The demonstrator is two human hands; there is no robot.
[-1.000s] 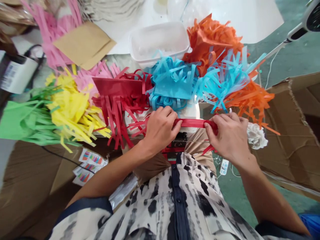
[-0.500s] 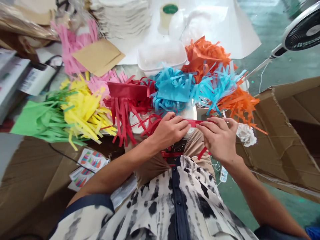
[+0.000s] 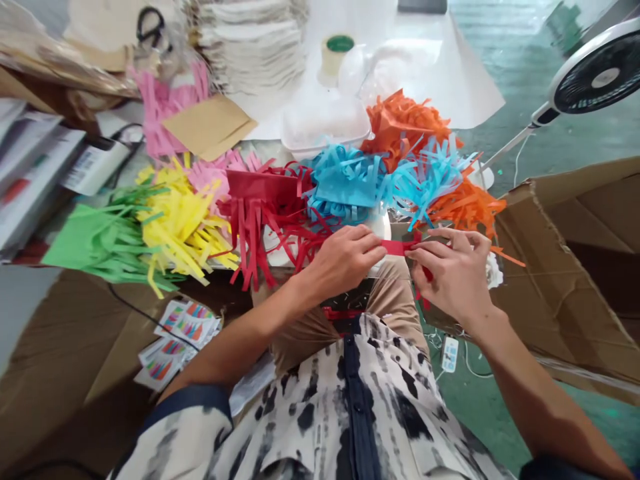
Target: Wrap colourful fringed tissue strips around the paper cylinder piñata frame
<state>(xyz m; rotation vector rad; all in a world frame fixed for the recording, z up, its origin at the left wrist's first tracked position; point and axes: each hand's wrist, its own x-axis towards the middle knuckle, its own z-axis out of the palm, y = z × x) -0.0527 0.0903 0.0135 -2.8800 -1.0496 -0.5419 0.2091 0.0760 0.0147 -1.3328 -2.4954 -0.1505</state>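
Head view, both hands held over the lap. Left hand [image 3: 343,261] and right hand [image 3: 453,277] were close together, each gripping a red strip [image 3: 397,247]. Strip's exposed part ran across the short gap between the hands, its long axis nearly level and tilted slightly up toward the right hand. Left end went under the left fingers [image 3: 367,243], which were curled and clenched over it. Right end went into a pinch of the right fingers [image 3: 425,248], with the thumb side hidden by the hand. A further red piece [image 3: 425,273] showed beside the right hand, pointing downward; its link to the strip could not be told.

Directly ahead of the hands lay a row of fringed paper sheets. Red fringe [image 3: 255,220] was nearest the left hand, its loose strands reaching just beside the knuckles. Blue fringe [image 3: 345,180] lay above the hands, orange fringe [image 3: 465,210] just beyond the right fingers, then yellow fringe [image 3: 180,223] and green fringe [image 3: 105,243] further left. White tub [image 3: 325,120] stood behind the blue fringe. Printed cards [image 3: 183,333] lay on cardboard [image 3: 65,360] at lower left, and a cardboard box [image 3: 565,267] sat open at right.
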